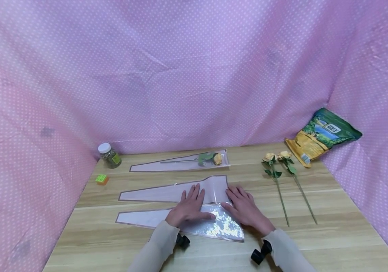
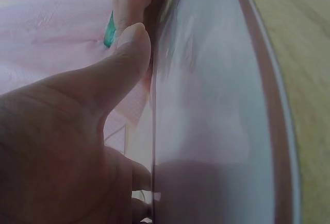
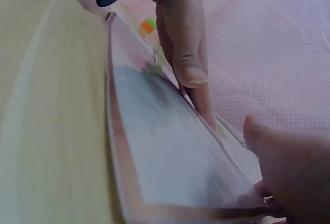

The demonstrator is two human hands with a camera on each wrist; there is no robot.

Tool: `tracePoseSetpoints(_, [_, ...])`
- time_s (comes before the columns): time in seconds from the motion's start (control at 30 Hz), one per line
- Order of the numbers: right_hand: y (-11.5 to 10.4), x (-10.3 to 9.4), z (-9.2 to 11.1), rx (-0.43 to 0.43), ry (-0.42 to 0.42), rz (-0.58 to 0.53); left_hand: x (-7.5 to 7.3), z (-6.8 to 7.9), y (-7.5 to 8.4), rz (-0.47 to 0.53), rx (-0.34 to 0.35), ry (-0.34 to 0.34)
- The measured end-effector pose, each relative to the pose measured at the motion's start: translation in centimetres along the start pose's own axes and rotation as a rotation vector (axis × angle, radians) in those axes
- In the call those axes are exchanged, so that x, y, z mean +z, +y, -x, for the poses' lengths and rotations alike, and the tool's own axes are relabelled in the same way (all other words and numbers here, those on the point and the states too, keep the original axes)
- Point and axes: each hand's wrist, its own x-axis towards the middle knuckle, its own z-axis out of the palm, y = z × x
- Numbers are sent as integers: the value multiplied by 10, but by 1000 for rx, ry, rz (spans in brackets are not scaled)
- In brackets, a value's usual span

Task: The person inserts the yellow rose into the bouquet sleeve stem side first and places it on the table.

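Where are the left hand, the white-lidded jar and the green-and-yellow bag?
Left hand (image 1: 190, 209), head view: its back.
Jar (image 1: 111, 157), head view: body below the lid.
Bag (image 1: 322, 137), head view: printed front.

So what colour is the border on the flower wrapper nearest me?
The border looks a dull brownish pink; it shows best in the left wrist view.

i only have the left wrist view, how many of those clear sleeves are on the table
Observer: Three on the table: a near sleeve, a middle sleeve and a far sleeve.
Operator: ok, any roses lying loose
Observer: Yes, two loose roses lie to the right of the right hand, their blooms pointing away from the person.
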Motion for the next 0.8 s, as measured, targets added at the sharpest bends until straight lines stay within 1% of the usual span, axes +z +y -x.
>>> tracePoseSetpoints(0.3, [-6, -3, -13, 16, -22, -122, 2, -1, -2, -12, 1, 3])
tracePoseSetpoints(0.47, [-12, -4, -19, 41, -65, -207, 2, -2, -2, -20, 3, 7])
tracePoseSetpoints(0.67, [-18, -10, -29, 88, -87, -282, 2, -3, -1, -28, 6, 10])
tracePoseSetpoints(0.8, [-20, -16, -35, 90, -94, -318, 1, -2, -1, -28, 15, 15])
